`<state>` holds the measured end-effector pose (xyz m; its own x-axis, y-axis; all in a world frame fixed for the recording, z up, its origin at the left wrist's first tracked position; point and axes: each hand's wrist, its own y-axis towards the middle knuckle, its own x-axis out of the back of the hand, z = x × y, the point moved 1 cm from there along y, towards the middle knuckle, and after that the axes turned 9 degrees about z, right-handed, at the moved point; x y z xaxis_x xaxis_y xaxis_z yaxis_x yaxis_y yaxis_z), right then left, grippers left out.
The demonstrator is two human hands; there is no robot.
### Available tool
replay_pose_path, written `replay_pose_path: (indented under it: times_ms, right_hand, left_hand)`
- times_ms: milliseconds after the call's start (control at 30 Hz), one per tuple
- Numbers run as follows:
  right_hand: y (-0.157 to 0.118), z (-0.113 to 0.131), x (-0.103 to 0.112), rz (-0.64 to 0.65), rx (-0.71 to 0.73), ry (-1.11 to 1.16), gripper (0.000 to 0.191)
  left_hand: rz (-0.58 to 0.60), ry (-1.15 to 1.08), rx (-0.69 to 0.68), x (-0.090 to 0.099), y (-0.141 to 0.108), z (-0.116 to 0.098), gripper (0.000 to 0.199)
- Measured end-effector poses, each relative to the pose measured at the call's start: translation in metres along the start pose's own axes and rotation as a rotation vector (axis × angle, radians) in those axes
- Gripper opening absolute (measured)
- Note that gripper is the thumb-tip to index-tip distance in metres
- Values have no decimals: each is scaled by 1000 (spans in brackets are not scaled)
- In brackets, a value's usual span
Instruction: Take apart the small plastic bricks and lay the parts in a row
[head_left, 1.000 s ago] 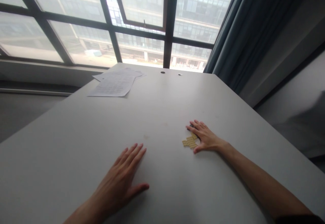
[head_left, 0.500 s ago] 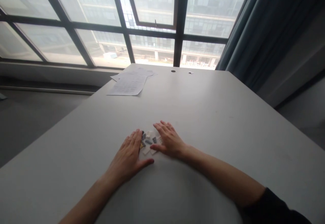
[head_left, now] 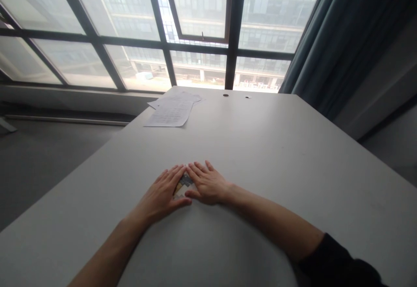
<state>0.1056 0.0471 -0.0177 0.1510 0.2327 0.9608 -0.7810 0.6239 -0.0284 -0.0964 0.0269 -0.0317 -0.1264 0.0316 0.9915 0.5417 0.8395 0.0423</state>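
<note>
A small heap of building bricks (head_left: 184, 185), white, grey and yellow, lies on the white table (head_left: 254, 148). My left hand (head_left: 164, 191) borders the heap on its left side, fingers stretched forward and thumb reaching right. On the other side my right hand (head_left: 206, 184) lies with fingers extended, its palm turned toward the bricks. Both hands' fingertips and thumbs meet or nearly meet, so the bricks sit enclosed between them. Part of the heap is hidden under the fingers. Neither hand grips a brick that I can see.
Printed paper sheets (head_left: 172, 112) lie at the table's far left. Two round holes, one of them the dark hole (head_left: 226, 95), are near the far edge. Behind stand large windows (head_left: 198, 65) and, at the right, a dark blue curtain (head_left: 321, 44).
My right hand has moved left toward my left hand, closing the gap between them. The bricks are pushed into a tighter heap. The view has shifted slightly.
</note>
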Motion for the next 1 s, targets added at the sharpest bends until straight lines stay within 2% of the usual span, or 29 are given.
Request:
replay_pose_path:
  times_ms: [100,200,300,500,767,1000]
  right_hand:
    - [26,2,0,-8,3,-8,77]
    - [35,3,1,-83,-45,-13,73]
    - [21,7,1,-182,-140,1,63]
    - [-24,15,1,-154,-133,22,38]
    - [-29,18,-2,-299,-188,83,28]
    - [-30,29,-7,-225,-83,-59,23]
  left_hand:
    - [-67,11,57,-2,-1,12,92]
    - [-97,25,117,-1,-1,20,92]
    - [-115,40,162,0,-2,23,94]
    - [-149,40,153,0,-9,19,91]
    - [-206,63,202,1,-19,14,85]
    - [-234,71,224,3,-24,8,78]
